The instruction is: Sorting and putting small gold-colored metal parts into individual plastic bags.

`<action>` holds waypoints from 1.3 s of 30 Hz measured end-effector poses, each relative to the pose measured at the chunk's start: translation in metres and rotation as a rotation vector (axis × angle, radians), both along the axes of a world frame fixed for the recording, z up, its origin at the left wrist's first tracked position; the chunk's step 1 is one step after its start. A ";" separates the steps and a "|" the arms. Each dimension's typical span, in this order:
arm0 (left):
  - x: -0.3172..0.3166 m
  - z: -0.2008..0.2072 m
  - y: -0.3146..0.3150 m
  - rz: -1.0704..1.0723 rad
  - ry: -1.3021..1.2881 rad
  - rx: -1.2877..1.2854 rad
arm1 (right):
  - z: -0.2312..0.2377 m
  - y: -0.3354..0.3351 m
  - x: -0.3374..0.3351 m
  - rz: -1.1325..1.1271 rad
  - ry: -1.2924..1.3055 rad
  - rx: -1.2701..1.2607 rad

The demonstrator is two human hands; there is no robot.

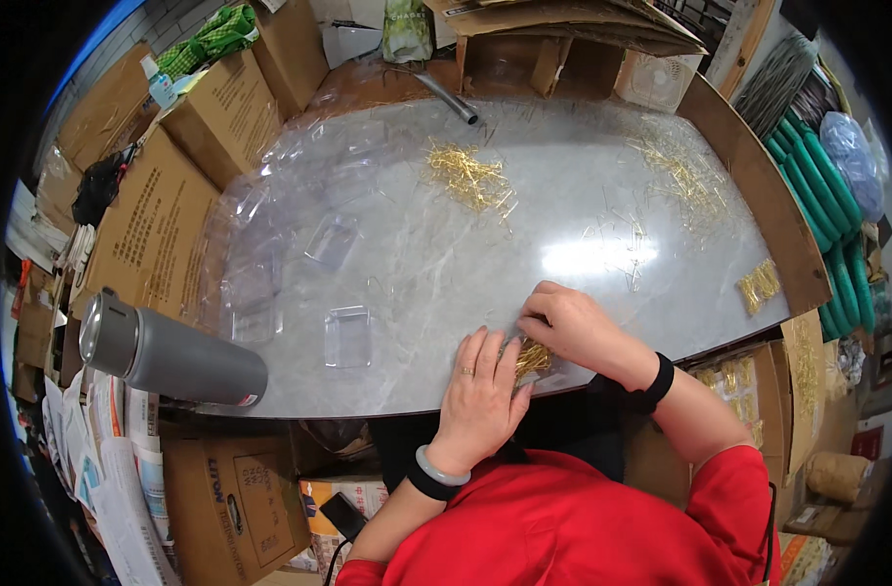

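In the head view, we find the bundle of gold-coloured pieces [535,359] at the near edge of the grey table [422,269], right of its middle, between the person's two hands. The pieces are thin, wire-like and shiny, packed close together, with bright glints along the strands. Part of the bundle is covered by fingers, so we cannot give its full outline. We note a clear, glossy edge just beside it on the right; whether this is a container or a loose sheet we cannot tell.

The left hand [477,396] lies on the left of the bundle, its fingers extended and close together, the tips reaching beside the gold strands. We cannot tell whether it grips them or only rests against them. The right hand [575,320] is bent over the far right side of the bundle, fingers curled and drawn together; the fingertips are partly hidden, and we cannot tell whether anything is clamped in them.

We record a loose gold heap [468,178] near the table's far middle, its strands crossing at many angles, and a wider scattered heap [688,184] at the far right. A compact gold block [759,286] lies at the right edge. On the left, a clear plastic box [348,337] stands well apart from the hands, and a grey bottle [197,356] lies tilted at the near left corner.
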State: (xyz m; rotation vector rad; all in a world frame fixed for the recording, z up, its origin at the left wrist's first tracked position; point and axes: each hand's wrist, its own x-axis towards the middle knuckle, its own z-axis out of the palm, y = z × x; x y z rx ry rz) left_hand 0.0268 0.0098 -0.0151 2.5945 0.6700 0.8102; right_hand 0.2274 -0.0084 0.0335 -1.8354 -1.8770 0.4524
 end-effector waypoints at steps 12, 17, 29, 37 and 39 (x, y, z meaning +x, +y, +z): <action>-0.006 -0.005 0.003 0.028 -0.232 -0.260 | 0.006 -0.038 -0.004 0.087 -0.209 0.400; -0.002 -0.005 0.002 0.031 -0.108 -0.187 | -0.026 -0.072 -0.027 -0.151 -0.010 0.411; 0.000 0.003 0.001 0.035 -0.006 -0.090 | -0.028 -0.075 -0.032 -0.054 -0.095 0.274; -0.005 -0.001 0.007 0.007 -0.093 -0.188 | -0.029 -0.069 -0.031 0.038 -0.149 0.189; -0.006 -0.004 0.008 0.006 -0.180 -0.300 | -0.028 -0.067 -0.036 -0.065 -0.029 0.298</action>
